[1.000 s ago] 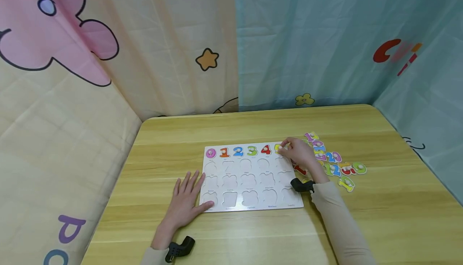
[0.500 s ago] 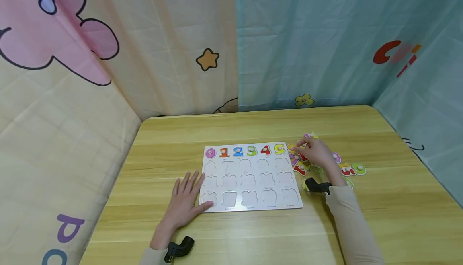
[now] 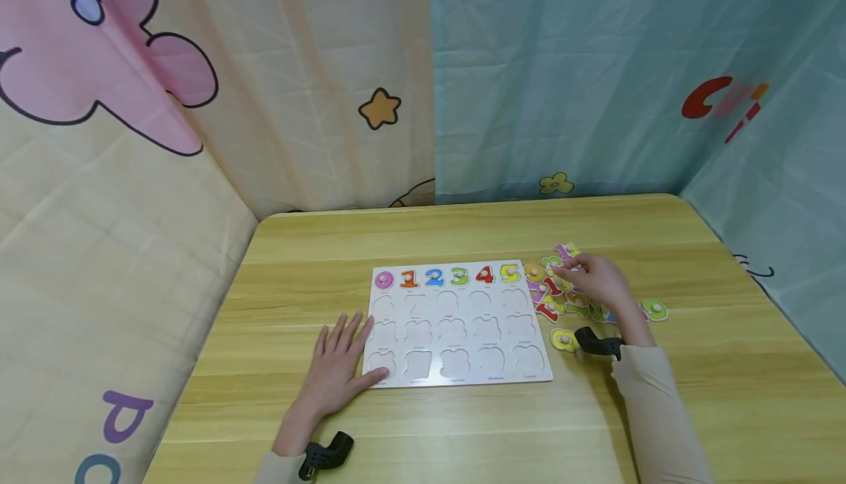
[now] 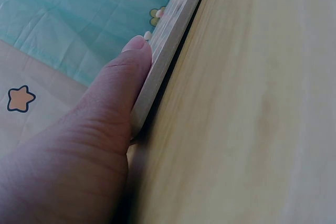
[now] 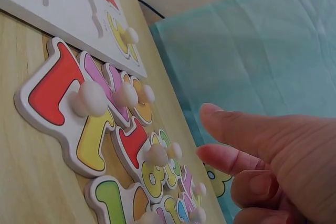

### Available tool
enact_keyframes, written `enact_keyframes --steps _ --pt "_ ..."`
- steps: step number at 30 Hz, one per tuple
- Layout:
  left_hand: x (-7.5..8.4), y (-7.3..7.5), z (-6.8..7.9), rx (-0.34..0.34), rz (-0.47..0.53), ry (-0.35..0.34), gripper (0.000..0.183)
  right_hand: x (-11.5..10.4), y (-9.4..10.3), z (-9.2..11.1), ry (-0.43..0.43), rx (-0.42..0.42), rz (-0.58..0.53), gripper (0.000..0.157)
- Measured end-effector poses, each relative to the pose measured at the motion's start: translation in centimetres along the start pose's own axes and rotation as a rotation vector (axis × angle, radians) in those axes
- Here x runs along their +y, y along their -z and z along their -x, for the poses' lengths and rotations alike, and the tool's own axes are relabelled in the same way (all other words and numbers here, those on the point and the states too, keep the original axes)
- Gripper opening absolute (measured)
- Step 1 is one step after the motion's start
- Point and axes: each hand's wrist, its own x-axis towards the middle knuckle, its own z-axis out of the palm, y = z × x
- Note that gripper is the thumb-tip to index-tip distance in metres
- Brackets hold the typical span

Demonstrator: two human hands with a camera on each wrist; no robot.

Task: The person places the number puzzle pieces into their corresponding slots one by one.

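Observation:
A white number puzzle board (image 3: 432,304) lies on the table, with knobbed pieces 0 to 5 in its top row. My left hand (image 3: 338,370) rests spread at the board's left edge; its thumb (image 4: 123,74) lies over the lower corner. The right hand (image 3: 598,280) hovers over a pile of loose number pieces right of the board. In the right wrist view, thumb (image 5: 241,127) and index finger stand a little apart with nothing between them, while the other fingers are bent. Below lie a red-and-yellow piece (image 5: 52,93) and several other knobbed pieces. The right hand hides part of the pile.
Loose pieces touch or lie close to the board's right edge, among them a yellow piece (image 3: 564,340) nearer the front and a green one (image 3: 654,310) farther right. The wooden table (image 3: 317,249) meets patterned curtains (image 3: 562,102) at the back and sides.
My right hand has let go of the yellow 5 in the top row and moved right over the loose pieces. The left hand has stayed on the board's edge.

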Motion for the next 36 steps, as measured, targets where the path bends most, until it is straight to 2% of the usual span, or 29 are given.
enact_keyframes --steps 19,25,30,36 --pt "0.2 0.1 0.0 0.007 0.013 -0.005 0.088 2.0 1.2 1.4 -0.01 0.009 0.004 0.039" --pt "0.2 0.2 0.0 -0.013 0.005 0.005 0.088 2.5 1.7 2.1 -0.007 0.009 0.014 0.044" --pt "0.0 0.1 0.0 -0.01 0.008 0.004 0.088 2.7 2.1 2.2 -0.025 0.011 0.019 0.052" --pt "0.1 0.1 0.1 -0.007 0.006 0.004 0.088 3.1 2.3 2.3 -0.058 -0.004 0.014 0.054"
